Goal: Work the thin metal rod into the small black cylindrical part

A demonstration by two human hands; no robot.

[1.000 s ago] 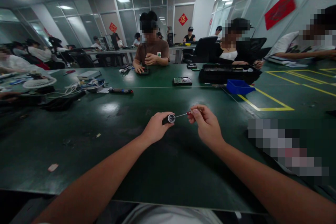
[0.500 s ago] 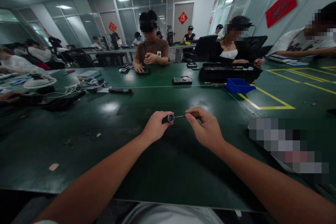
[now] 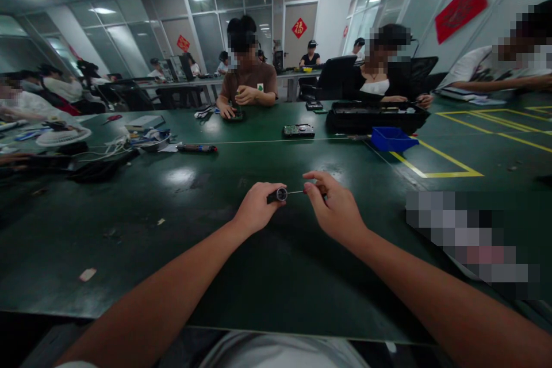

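Observation:
My left hand (image 3: 257,206) is closed on a small dark cylindrical part (image 3: 282,194), whose round, silvery end faces me. From the right, the thin metal shaft of a screwdriver (image 3: 295,192) reaches the side of this part. My right hand (image 3: 334,201) pinches the red handle of the screwdriver, with the index finger raised off it. Most of the handle is hidden by the fingers. Whether the tip sits in a screw is too small to tell. Both hands are held over the green table (image 3: 267,287).
Beyond my hands lie an opened hard drive (image 3: 298,130), a blue bin (image 3: 392,139), a long black casing (image 3: 377,118) and a dark pen-like tool (image 3: 197,148). Tangled cables (image 3: 114,146) and a white fan cover (image 3: 64,135) are at left. A co-worker (image 3: 248,80) sits opposite.
My right index finger has lifted and straightened a little, away from the screwdriver handle. My left hand and the cylindrical part have hardly moved.

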